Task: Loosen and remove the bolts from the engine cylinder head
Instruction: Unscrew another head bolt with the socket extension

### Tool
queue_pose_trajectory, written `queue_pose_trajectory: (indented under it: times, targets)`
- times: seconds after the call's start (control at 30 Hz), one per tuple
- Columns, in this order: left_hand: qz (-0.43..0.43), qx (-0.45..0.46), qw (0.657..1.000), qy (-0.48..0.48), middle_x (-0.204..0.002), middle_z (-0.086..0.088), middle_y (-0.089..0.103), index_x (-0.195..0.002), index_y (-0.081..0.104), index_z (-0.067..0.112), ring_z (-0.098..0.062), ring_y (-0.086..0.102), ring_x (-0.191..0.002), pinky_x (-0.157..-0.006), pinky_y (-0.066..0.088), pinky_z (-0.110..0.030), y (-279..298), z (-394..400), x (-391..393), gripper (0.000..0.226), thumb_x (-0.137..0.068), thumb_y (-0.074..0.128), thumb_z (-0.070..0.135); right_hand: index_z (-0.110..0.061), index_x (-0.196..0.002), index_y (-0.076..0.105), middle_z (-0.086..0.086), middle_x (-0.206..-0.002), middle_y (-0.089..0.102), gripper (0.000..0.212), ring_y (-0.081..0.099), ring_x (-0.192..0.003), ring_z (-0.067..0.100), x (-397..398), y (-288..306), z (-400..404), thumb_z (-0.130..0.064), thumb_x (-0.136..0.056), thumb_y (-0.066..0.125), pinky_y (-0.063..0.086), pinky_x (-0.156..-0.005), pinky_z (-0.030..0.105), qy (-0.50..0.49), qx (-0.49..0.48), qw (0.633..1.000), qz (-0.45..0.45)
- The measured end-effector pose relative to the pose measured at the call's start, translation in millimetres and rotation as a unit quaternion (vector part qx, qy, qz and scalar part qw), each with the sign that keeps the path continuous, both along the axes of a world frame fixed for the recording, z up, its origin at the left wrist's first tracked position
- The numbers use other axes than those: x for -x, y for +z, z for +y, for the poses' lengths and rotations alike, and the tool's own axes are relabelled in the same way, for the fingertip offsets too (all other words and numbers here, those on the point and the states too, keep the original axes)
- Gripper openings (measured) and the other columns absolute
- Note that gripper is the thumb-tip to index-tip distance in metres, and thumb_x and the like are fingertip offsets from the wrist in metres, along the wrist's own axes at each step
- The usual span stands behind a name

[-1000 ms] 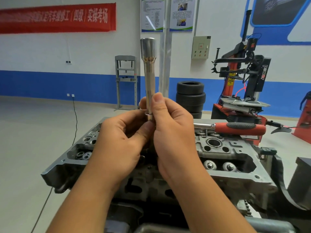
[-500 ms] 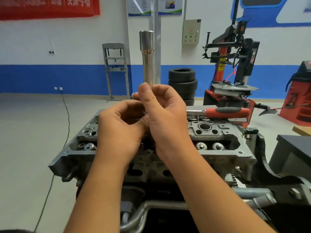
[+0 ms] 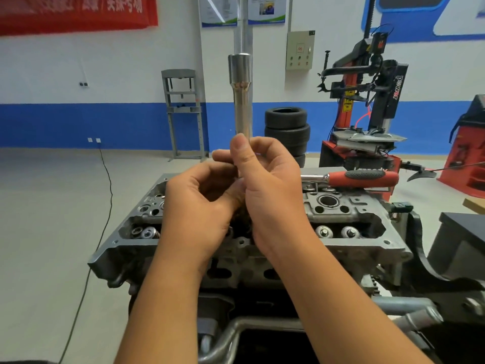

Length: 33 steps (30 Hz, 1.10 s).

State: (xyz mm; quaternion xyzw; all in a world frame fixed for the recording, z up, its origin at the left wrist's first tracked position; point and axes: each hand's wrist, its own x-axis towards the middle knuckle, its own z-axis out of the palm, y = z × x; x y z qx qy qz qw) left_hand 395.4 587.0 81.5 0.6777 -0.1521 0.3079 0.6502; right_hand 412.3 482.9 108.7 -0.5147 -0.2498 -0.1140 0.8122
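We hold a long polished steel deep socket upright over the middle of the grey cast-aluminium cylinder head; our right hand curls round its lower stretch, thumb laid up along the shaft, while our left hand has its fingers bent in at the socket's bottom end, pinching something there that the hands hide from us; we take it to be a bolt caught in the socket, though we cannot tell. The step in hand, as we judge it, is freeing a loosened bolt from the tool by hand; no bolt itself shows plainly, only valve springs in the head's open wells. The red-handled ratchet wrench lies across the far right of the head, untouched; next we would need to set the bolt aside and refit socket to ratchet for the following one.
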Motion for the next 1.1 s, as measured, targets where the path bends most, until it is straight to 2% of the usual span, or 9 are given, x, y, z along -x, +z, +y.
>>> queue_pose_trajectory:
  times: [0.17,0.3,0.4,0.57,0.7,0.77,0.83,0.93,1.1]
  targets:
    - [0.031,-0.033,0.993,-0.106,-0.115,0.002,0.079,-0.119,0.077,0.032,-0.02,0.075,-0.111,-0.092,0.062,-0.045,4.3,5.2,1.8,0.023,-0.102,0.062,0.029,-0.012,-0.093,0.068,0.001,-0.09,0.077,0.024,0.074,-0.086,0.015,-1.2,-1.0,0.2,-0.033,-0.101,0.062,0.063,-0.084,0.039,-0.049,0.015,0.999,-0.007]
    - [0.027,-0.009,0.998,-0.048,-0.108,0.006,0.081,-0.111,0.078,0.027,-0.014,0.077,-0.104,-0.092,0.063,-0.045,7.6,0.4,2.2,0.021,-0.099,0.068,0.014,-0.008,-0.098,0.069,0.001,-0.087,0.077,0.031,0.073,-0.085,0.015,-0.4,2.2,3.4,-0.039,-0.099,0.061,0.063,-0.086,0.043,-0.034,0.013,0.999,0.017]
    - [0.036,0.026,0.999,-0.018,-0.1,0.002,0.082,-0.107,0.079,0.021,-0.019,0.079,-0.096,-0.091,0.063,-0.051,7.6,-1.5,1.8,0.02,-0.092,0.076,0.007,-0.011,-0.101,0.063,0.007,-0.091,0.079,0.041,0.076,-0.088,0.02,1.2,4.4,0.7,-0.045,-0.08,0.072,0.064,-0.086,0.045,-0.01,-0.004,0.999,0.043]
    - [0.023,0.026,0.999,-0.031,-0.099,0.001,0.082,-0.106,0.081,0.023,-0.02,0.079,-0.095,-0.085,0.065,-0.046,4.9,3.2,0.0,0.032,-0.075,0.079,0.032,-0.008,-0.095,0.063,0.023,-0.098,0.074,0.026,0.072,-0.084,0.026,-0.9,-1.7,-1.4,-0.024,-0.086,0.082,0.062,-0.082,0.05,-0.037,0.0,0.999,0.019]
    - [0.05,-0.019,0.994,-0.095,-0.113,0.002,0.08,-0.122,0.076,0.028,-0.019,0.076,-0.109,-0.091,0.061,-0.044,6.0,5.8,0.0,0.029,-0.097,0.061,0.03,-0.005,-0.094,0.067,0.0,-0.079,0.07,0.02,0.064,-0.071,0.008,-3.0,-0.8,0.5,-0.024,-0.095,0.074,0.06,-0.067,0.024,-0.068,0.051,0.996,-0.016]
    - [0.052,-0.022,0.993,-0.108,-0.113,0.001,0.08,-0.121,0.077,0.028,-0.02,0.076,-0.109,-0.09,0.062,-0.043,6.7,5.0,0.8,0.028,-0.103,0.055,0.026,-0.009,-0.093,0.07,-0.002,-0.076,0.069,0.02,0.064,-0.069,0.005,-3.5,-2.5,0.4,-0.028,-0.098,0.07,0.057,-0.066,0.02,-0.079,0.07,0.994,-0.032]
    - [0.035,-0.004,0.995,-0.09,-0.108,0.001,0.081,-0.114,0.079,0.028,-0.018,0.077,-0.104,-0.084,0.065,-0.036,5.4,3.8,-0.4,0.026,-0.096,0.061,0.029,-0.013,-0.092,0.073,0.001,-0.078,0.072,0.022,0.067,-0.073,0.009,-4.2,-4.0,1.3,-0.032,-0.101,0.065,0.059,-0.069,0.025,-0.085,0.087,0.992,-0.043]
    - [0.02,0.038,0.997,-0.067,-0.103,0.0,0.082,-0.108,0.082,0.025,-0.019,0.079,-0.098,-0.076,0.064,-0.029,3.8,4.3,-3.1,0.027,-0.084,0.071,0.029,-0.017,-0.09,0.075,0.006,-0.088,0.075,0.025,0.074,-0.09,0.026,-5.1,-4.3,2.4,-0.038,-0.1,0.064,0.063,-0.085,0.049,-0.046,0.076,0.996,-0.03]
    - [0.04,0.046,0.995,-0.073,-0.105,-0.005,0.081,-0.11,0.081,0.019,-0.025,0.078,-0.101,-0.088,0.064,-0.048,5.7,6.5,-4.8,0.029,-0.082,0.077,0.021,-0.013,-0.088,0.068,0.016,-0.096,0.077,0.035,0.073,-0.096,0.039,-3.2,-2.6,-1.6,-0.044,-0.075,0.079,0.06,-0.087,0.059,-0.036,0.008,0.999,0.012]
